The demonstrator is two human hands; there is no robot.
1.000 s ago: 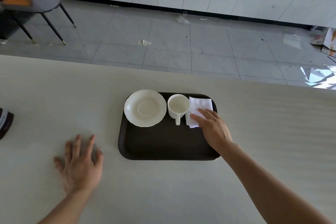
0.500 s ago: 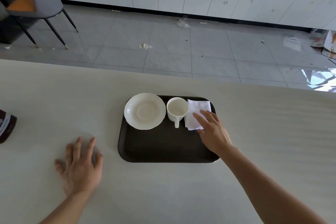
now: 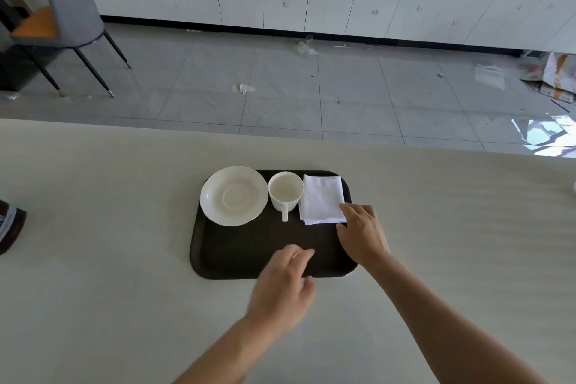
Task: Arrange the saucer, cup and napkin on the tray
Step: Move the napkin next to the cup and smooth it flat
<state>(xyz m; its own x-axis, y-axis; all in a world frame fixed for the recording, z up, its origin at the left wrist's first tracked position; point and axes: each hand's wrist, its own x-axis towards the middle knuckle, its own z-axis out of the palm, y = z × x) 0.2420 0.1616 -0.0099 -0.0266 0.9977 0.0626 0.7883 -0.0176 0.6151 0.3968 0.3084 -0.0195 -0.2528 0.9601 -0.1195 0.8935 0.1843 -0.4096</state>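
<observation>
Saucer [image 3: 234, 195], cup [image 3: 285, 192] and napkin [image 3: 322, 198] sit in a row on a dark tray [image 3: 243, 256] on a pale counter [image 3: 93, 227]; grey tiled floor [image 3: 280, 97] behind. Right hand [image 3: 363, 235] has loose fingers at the napkin's corner, left hand [image 3: 285, 288] is blurry, spread and empty.

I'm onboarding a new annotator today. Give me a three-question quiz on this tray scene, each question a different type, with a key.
1. True or false: the cup stands on the saucer.
2. Multiple choice: what does the right hand touch? A) the cup's handle B) the near right corner of the napkin C) the saucer's rim
3. Fill in: the left hand hangs blurred over the near edge of the ____.

Key: 1. False, it stands on the tray between saucer and napkin. 2. B. 3. tray.
</observation>
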